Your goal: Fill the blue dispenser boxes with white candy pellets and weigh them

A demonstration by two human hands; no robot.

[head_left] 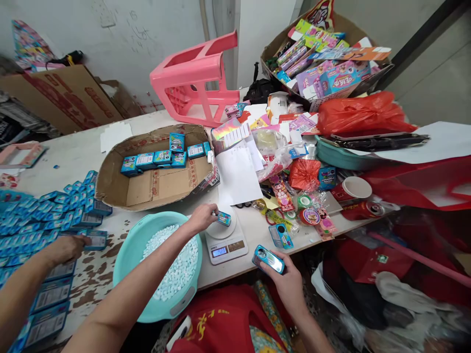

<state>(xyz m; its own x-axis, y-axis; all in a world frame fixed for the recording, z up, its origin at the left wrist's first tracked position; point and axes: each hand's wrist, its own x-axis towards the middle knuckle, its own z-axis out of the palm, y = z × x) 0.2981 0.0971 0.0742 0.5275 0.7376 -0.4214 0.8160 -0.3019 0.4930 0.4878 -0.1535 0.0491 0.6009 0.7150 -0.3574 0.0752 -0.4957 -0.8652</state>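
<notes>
My left hand (201, 218) pinches the end of a small blue box (223, 218) at the plate of a white digital scale (228, 248), whose display is lit. Whether the box rests on the plate I cannot tell. My right hand (289, 284) grips a blue tin (269, 259) with a shiny oval on its upper face, near the table's front edge. Below my left forearm stands a turquoise basin (124, 260) of small pale pellets (172, 274). Another blue box (280, 236) with a dark round mark lies right of the scale.
At the left, a co-worker's hand (69, 247) touches one of many blue boxes (77, 211). A cut-down cardboard box (154, 191) holds several blue boxes. Behind are a pink stool (191, 78) and white paper (239, 176). Wrappers, a paper cup (355, 189) and a can (362, 210) crowd the right.
</notes>
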